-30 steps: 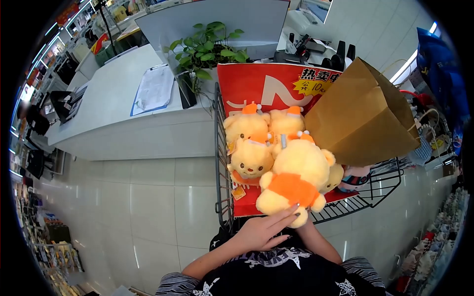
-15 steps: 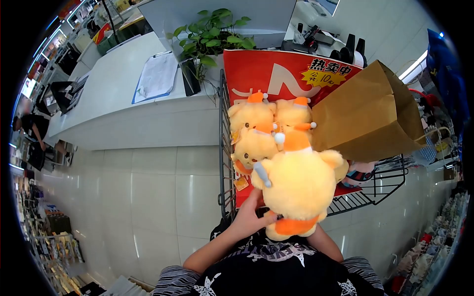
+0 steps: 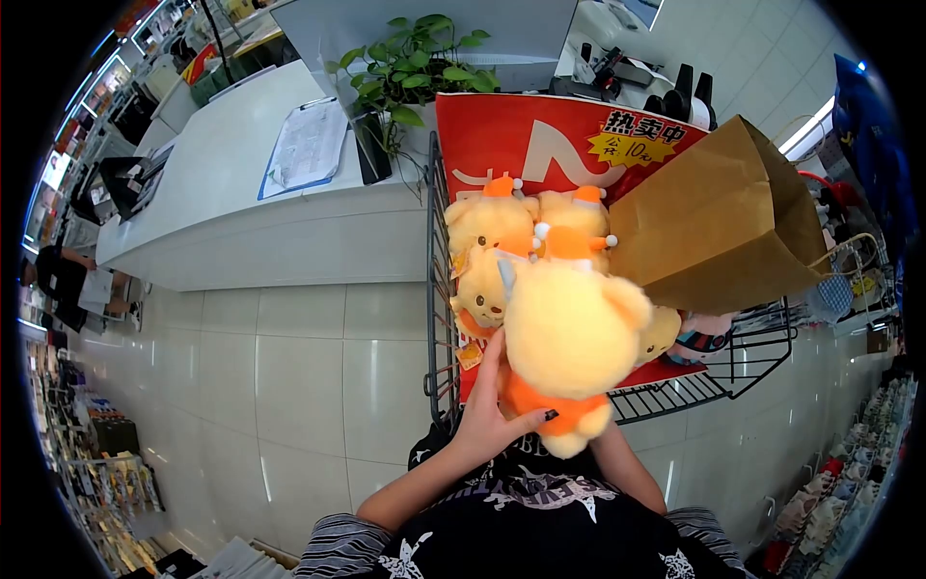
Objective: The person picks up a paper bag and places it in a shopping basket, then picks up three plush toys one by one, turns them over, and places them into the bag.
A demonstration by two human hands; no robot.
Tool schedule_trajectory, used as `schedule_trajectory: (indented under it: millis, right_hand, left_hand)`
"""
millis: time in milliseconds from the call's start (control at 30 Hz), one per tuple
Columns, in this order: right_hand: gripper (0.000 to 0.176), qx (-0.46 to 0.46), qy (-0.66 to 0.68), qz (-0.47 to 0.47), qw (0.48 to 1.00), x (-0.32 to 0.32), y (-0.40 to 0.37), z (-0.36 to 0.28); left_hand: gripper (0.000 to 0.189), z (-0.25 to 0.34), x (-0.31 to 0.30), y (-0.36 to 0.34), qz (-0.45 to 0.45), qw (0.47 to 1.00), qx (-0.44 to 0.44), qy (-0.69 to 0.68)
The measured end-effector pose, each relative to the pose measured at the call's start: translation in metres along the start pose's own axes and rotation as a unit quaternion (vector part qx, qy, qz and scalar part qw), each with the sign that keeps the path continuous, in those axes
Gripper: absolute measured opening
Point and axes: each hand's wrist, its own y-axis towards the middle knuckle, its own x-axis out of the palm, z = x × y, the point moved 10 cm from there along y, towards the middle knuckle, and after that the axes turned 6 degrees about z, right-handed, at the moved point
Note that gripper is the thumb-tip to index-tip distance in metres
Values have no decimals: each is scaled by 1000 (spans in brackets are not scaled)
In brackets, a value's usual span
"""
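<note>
A fluffy yellow bear plush toy point(image 3: 574, 333) with an orange outfit and an orange hat is held up before my body, the back of its head toward me. My left hand point(image 3: 497, 410) grips its left side, thumb across the orange lower part and fingers along the side. Behind the toy, my right hand is mostly hidden; only the wrist and forearm point(image 3: 622, 463) show, so its fingers cannot be made out. Similar yellow plush toys point(image 3: 487, 289) with orange hats sit just beyond, in a black wire basket point(image 3: 437, 318).
A brown paper bag point(image 3: 709, 227) leans at the basket's right, before a red sign point(image 3: 526, 145). The white counter point(image 3: 231, 164) bears a clipboard point(image 3: 307, 150) and a leafy plant point(image 3: 415, 72). At far left sits a person point(image 3: 72, 285). Merchandise racks point(image 3: 854, 482) stand at right.
The plush toy has tilted and turned, its feet shifting slightly right and up. More of a yellow plush toy at its right shows. The seated person at far left has changed posture.
</note>
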Motion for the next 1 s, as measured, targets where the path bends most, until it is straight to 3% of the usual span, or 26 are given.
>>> schedule_trajectory:
  millis: [67,100,133,200,233,267,300,367,433,533,600,633,667,733,800,833,900,933,1000]
  right_hand:
    - [81,-62,-174,34,982,0,0,-9]
    - [80,-138,-369,105,913,-2,-3,-21]
    - [79,-211,-547,146,797,16,-10,-42]
    - [83,-256,-664,149,687,29,-20,-48]
    - [83,-256,-664,149,687,32,-24,-50]
    - [84,-298,-676,139,659,43,-31,-57]
    - [85,-339,-687,128,630,52,-38,-61]
    - [85,-369,-656,126,647,46,-45,-59]
    - [84,-399,-622,122,663,46,-53,-60]
    - [82,-459,-616,108,631,57,-67,-64]
    - [78,-535,-593,60,598,65,-81,-63]
    - [78,-536,-593,59,598,67,-81,-64]
    - [76,-519,-594,63,612,66,-77,-64]
    - [74,-503,-594,66,624,63,-73,-65]
    - [73,-444,-574,73,684,46,-60,-63]
    - [73,-444,-573,72,685,48,-58,-60]
    - [75,-312,-283,125,898,12,-38,-53]
    - [75,-313,-282,123,898,8,-38,-54]
    - [79,-121,-230,55,964,-7,-24,-27]
  left_hand:
    - [97,-8,-6,1,29,999,-19,-12]
    - [96,-12,-5,2,30,998,-16,-45]
    - [96,-21,-6,4,29,998,-17,-44]
    - [91,-39,-11,8,51,989,-27,-133]
    - [86,-54,-18,5,80,981,-80,-157]
    - [86,-57,-18,2,81,981,-79,-157]
    - [84,-65,-16,-3,93,957,-129,-243]
    - [79,-88,-13,-15,92,911,-206,-346]
    - [76,-86,-13,-18,77,903,-195,-375]
    - [61,-76,-11,-12,46,906,-147,-395]
    - [50,-50,-4,-6,-36,868,-82,-488]
    - [47,-50,-13,-8,53,907,-94,-407]
    - [47,-53,-13,-7,53,907,-93,-407]
    - [48,-60,-3,-7,-2,822,-126,-555]
    - [50,-63,-5,-10,-2,830,-119,-545]
    - [52,-65,-6,-13,-2,838,-114,-534]
    - [54,-78,-9,-20,-8,865,-102,-492]
    - [56,-83,-10,-22,-15,889,-91,-448]
    - [65,-77,-7,-21,-8,906,-121,-405]
